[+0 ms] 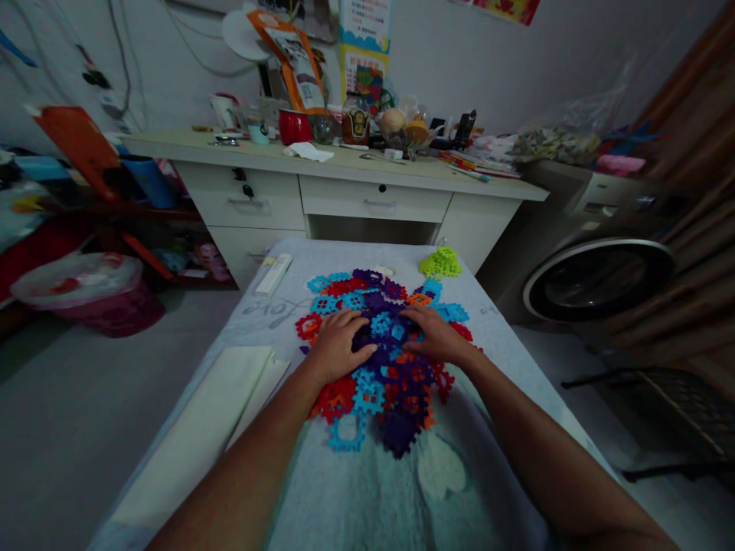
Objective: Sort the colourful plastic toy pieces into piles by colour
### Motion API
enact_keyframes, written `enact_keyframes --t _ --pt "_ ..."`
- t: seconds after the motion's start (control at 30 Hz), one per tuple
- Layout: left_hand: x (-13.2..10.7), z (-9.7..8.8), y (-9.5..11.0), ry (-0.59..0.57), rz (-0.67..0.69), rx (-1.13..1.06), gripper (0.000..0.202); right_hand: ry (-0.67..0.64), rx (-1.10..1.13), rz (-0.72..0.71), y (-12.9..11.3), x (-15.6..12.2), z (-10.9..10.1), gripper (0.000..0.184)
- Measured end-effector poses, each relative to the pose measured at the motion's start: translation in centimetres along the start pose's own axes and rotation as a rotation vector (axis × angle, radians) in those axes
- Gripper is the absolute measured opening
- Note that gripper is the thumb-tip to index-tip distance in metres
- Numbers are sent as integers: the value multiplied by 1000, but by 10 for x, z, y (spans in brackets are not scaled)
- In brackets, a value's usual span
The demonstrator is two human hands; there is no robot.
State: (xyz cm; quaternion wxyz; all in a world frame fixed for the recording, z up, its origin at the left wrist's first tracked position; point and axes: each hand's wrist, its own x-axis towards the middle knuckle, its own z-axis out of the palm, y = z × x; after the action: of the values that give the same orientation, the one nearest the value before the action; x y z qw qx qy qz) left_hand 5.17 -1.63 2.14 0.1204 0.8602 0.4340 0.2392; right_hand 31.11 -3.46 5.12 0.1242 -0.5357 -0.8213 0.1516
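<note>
Across the pale cloth-covered worktop [267, 325], a purple, blue, red and orange toothed-plastic heap [381, 325] lies between left hand [340, 344] and right hand [435, 334], fingers parted on it, unclenched.

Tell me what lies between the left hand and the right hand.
In the head view, light-blue and purple toothed plastic pieces lie between the left hand and the right hand; that stretch is not bare.

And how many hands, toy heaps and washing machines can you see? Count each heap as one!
Hands: 2, left hand and right hand
Toy heaps: 2, mixed-colour heap and green heap
Washing machine: 1
Total: 5
</note>
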Motion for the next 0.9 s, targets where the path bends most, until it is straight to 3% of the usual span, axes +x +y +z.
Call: enact_keyframes --t 0.13,0.23,0.43,0.53,0.6,0.67,0.83,0.9 --pt "1 1 -8 141 -121 136 36 185 -35 159 5 20 1 65" --pt "0 1 -11 237 -194 229 32 279 -113 220 -6 21 6 65" --pt "3 -2 -12 337 -232 291 25 79 -138 -99 -42 5 8 24" --pt "5 -3 -15 351 -241 289 27 22 -114 -136 -39 1 -4 24" --pt "7 -2 -18 341 -255 275 29 6 1 -170 -23 4 -17 27" --pt "8 0 -21 314 -267 252 32 82 177 -145 5 16 -30 29" --pt "9 5 -24 240 -228 249 46 741 328 364 106 65 -57 42" --pt "9 7 -25 228 -203 256 48 888 372 554 144 85 -64 55"
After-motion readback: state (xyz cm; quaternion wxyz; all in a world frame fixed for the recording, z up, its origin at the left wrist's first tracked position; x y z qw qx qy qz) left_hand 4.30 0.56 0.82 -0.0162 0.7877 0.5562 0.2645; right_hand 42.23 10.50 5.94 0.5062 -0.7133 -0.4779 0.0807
